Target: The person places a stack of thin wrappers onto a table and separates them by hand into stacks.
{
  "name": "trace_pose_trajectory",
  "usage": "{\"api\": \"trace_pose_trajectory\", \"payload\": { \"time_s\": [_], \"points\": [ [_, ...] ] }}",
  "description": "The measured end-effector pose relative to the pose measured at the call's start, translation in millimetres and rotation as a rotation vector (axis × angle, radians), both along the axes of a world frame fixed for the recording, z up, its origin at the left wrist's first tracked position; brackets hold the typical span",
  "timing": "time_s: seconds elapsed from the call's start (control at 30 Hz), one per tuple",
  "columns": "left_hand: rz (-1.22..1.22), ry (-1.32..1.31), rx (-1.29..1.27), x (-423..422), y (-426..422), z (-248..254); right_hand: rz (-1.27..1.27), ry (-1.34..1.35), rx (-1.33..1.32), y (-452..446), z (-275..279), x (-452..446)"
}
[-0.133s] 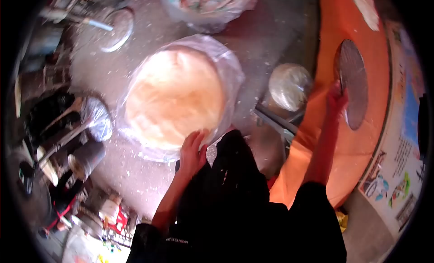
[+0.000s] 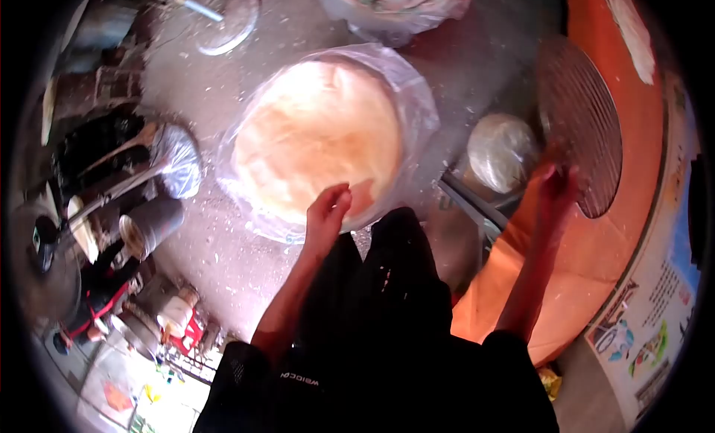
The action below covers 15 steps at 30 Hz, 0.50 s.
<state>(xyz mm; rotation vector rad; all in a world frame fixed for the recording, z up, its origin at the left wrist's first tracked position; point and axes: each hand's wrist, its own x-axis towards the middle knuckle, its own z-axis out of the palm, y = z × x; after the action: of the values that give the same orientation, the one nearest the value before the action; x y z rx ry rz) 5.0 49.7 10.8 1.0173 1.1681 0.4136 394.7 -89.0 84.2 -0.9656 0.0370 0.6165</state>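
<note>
Left hand (image 2: 328, 206) kinda over the big round bread-looking disc (image 2: 316, 139), right hand (image 2: 558, 186) on a round wire rack (image 2: 585, 128)

Far left: round base (image 2: 229, 23) with light-coloured pole (image 2: 199, 7). Left: tilted grey bucket (image 2: 155, 226). Right: printed sheet (image 2: 654, 321) bearing text and pictures. Near right: yellow item (image 2: 550, 382), partly hidden.
</note>
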Motion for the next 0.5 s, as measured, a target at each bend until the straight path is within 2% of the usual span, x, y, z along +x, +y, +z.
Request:
{"api": "trace_pose_trajectory", "payload": {
  "time_s": [0.03, 0.1, 0.13, 0.2, 0.27, 0.3, 0.37, 0.43, 0.47, 0.5],
  "points": [
    [0.125, -0.156, -0.211, -1, 3, 3, 0.148, 0.008, -0.040, -6, 3, -23],
    [0.217, -0.329, -0.397, -3, 22, 15, 0.316, 0.183, -0.201, -4, 5, -68],
    [0.251, -0.342, -0.415, -8, 31, 17, 0.484, 0.095, -0.473, 10, 9, -87],
    [0.380, -0.503, -0.437, -27, 45, 29, 0.763, 0.035, -0.670, 33, 9, -121],
    [0.559, -0.604, -0.491, -58, 49, 28, 0.984, 0.100, -0.553, 48, -8, -152],
    [0.734, -0.372, -0.321, -69, 46, 21, 1.088, 0.130, -0.507, 54, -20, -163],
    [0.498, -0.251, -0.363, -153, 28, -63, 1.171, 0.202, -0.538, 54, -74, -180],
    [0.364, 0.133, -0.289, -160, 10, -71, 1.153, 0.217, -0.541, 46, -119, -199],
    [0.398, 0.166, -0.318, -172, 6, -89, 1.076, 0.167, -0.686, 39, -136, -208],
    [0.505, 0.262, -0.292, -163, 7, -83, 0.979, 0.113, -0.829, 39, -135, -212]
  ]
}}
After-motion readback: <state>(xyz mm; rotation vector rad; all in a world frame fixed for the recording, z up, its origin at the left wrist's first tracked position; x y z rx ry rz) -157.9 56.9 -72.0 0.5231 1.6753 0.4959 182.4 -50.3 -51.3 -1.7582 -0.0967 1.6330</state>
